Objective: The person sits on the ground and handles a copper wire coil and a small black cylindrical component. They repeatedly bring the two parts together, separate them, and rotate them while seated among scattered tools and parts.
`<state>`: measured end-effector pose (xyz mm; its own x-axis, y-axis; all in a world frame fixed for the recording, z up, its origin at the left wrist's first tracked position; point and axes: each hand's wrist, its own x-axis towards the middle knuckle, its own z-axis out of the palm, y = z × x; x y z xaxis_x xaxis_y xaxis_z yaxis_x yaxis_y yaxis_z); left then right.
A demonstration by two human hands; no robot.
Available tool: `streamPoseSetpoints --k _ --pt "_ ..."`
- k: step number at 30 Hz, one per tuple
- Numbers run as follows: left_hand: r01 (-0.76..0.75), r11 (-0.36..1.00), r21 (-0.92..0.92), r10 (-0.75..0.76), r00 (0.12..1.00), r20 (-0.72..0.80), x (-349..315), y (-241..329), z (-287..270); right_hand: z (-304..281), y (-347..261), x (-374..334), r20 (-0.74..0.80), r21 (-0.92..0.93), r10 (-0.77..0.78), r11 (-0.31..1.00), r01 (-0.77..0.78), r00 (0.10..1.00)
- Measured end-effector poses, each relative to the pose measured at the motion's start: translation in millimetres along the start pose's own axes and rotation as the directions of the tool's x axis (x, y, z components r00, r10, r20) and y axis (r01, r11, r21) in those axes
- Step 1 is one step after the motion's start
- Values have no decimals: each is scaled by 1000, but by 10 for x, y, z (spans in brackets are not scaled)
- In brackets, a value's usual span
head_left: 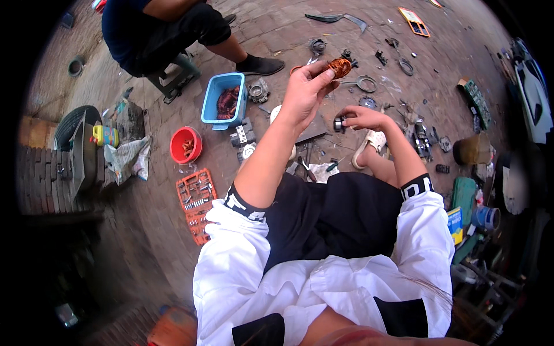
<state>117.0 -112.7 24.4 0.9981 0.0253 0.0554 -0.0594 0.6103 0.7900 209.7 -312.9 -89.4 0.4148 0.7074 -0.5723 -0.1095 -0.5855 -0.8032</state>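
My left hand [307,87] is raised in front of me, its thumb and fingers closed on a copper wire coil [339,68]. Lower and to the right, my right hand [365,117] has its fingertips on a small dark ring-shaped metal part [339,124]. That hand looks closed on the part, though some of its fingers are hidden. Beyond the coil lies a round metal ring with a handle-like arm [366,83] on the brick ground. A dark flat plate [312,130] sits below my left wrist, partly covered by the arm.
Left of my arm stand a blue tub [214,122] with dark reddish wire and a red bucket [198,151] with copper-coloured scraps. An orange socket set [196,202] lies nearer. Another person [202,26] sits on a stool [179,78]. Metal parts and a sickle [340,18] are scattered ahead.
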Motion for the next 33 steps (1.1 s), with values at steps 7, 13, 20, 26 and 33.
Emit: streamPoseSetpoints --k 7,13,20,26,33 --pt "111 990 83 -114 993 41 19 -140 87 152 -339 -210 -163 -40 -467 883 467 869" --pt "96 984 148 -79 990 -115 59 -116 17 378 -613 -287 -194 171 -599 759 628 777" --pt "-82 711 699 307 930 -204 220 -220 -198 399 -755 -394 -438 -392 -719 692 605 539" --pt "-215 97 972 425 892 155 241 -300 -95 277 -794 -508 -432 -658 -798 597 458 420" --pt "-135 233 963 -137 976 169 245 -162 -152 210 -751 -560 -413 -466 -658 747 474 630"
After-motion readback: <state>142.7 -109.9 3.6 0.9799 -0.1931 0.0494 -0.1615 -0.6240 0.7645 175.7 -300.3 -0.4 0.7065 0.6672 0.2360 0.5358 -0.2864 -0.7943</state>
